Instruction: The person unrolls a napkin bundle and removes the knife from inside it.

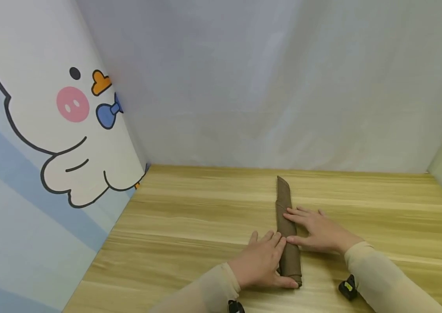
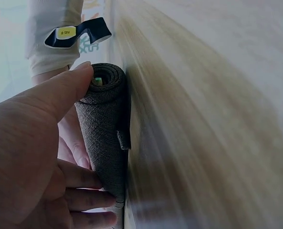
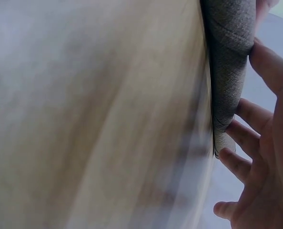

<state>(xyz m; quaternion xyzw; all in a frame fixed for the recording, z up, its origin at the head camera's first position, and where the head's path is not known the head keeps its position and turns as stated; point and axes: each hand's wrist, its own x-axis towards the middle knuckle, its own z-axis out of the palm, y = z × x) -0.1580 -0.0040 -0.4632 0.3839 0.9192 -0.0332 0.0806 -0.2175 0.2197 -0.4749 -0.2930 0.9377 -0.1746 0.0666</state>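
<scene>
A dark brown cloth roll lies on the table, pointing away from me, its far end narrowing to a slanted tip. My left hand rests against its near left part. The left thumb touches the near end of the roll, and the other fingers lie fairly straight along its side. Farther up, my right hand touches the roll from the right with extended, spread fingers. In the left wrist view, the roll's end shows coiled layers with a small green spot inside. The right wrist view shows fingertips against the cloth roll.
The wood-grain table meets a pale grey curtain at its back edge. To the left hangs a panel with a cartoon bird. Black wrist-worn devices sit by both sleeves.
</scene>
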